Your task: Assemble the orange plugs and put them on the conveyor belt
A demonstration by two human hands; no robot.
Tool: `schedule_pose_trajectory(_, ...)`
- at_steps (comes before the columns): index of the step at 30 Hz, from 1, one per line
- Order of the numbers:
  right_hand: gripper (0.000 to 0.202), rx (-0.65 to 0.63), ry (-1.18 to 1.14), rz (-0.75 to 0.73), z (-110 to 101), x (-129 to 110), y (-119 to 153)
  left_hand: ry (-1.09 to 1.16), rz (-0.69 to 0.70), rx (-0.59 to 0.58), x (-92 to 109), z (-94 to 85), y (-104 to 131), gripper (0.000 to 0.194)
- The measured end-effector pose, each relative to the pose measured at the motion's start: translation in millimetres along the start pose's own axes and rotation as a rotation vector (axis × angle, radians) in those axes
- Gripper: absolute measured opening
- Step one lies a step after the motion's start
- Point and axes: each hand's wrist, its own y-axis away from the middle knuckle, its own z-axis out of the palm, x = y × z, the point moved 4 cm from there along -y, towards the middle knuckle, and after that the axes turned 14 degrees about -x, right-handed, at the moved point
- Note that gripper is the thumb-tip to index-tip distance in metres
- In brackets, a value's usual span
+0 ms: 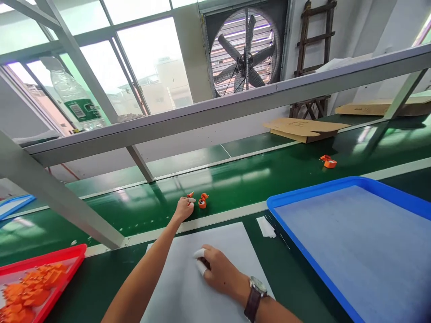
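My left hand [185,208] reaches over the green surface beyond the metal strip, its covered fingertips closed at a small orange piece whose pointed tip shows above them. Just right of it stands an orange part [202,201] with its top raised. Over the white sheet [182,269] is my right hand [217,269], thumb and forefinger in white covers, curled around a small dark thing that I cannot make out. A watch is on that wrist. Another orange part [330,163] lies farther right on the green surface.
A red tray [72,269] of orange parts is at the lower left. A large blue tray [313,251] fills the right. White paper scraps [266,227] lie between sheet and blue tray. A metal shelf [202,114] crosses above, with slanting posts; flat cardboard [305,128] lies behind.
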Motion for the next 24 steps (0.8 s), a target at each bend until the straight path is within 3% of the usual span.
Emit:
schedule_pose_trajectory(4, 0.027, 0.002, 0.025, 0.012, -1, 0, 1, -0.018, 0.0, 0.006, 36, 19.5, -15, 0.022)
schedule_pose_trajectory(7, 0.027, -0.016, 0.121, 0.027, 1, 0, 0, -0.023, 0.035, 0.027, 54, 18.9, -7, 0.02)
schedule_pose_trajectory(12, 0.021, -0.215, 0.545, -0.061, 21, -3, 0, -0.013, 0.244, -0.09, 96, 20.5, 51, 0.021)
schedule_pose_trajectory(17, 0.022, -0.247, 0.694, -0.161, 33, -7, 3, -0.01, 0.496, -0.315, 141, 41.1, 117, 0.014)
schedule_pose_trajectory(22, 0.023, -0.228, 0.693, -0.137, 30, -10, 5, 0.07, 0.463, -0.589, 137, 35.8, 124, 0.042)
schedule_pose_trajectory(24, 0.022, -0.244, 0.694, -0.135, 29, -10, 5, 0.185, 0.447, -0.659, 129, 25.9, 122, 0.04)
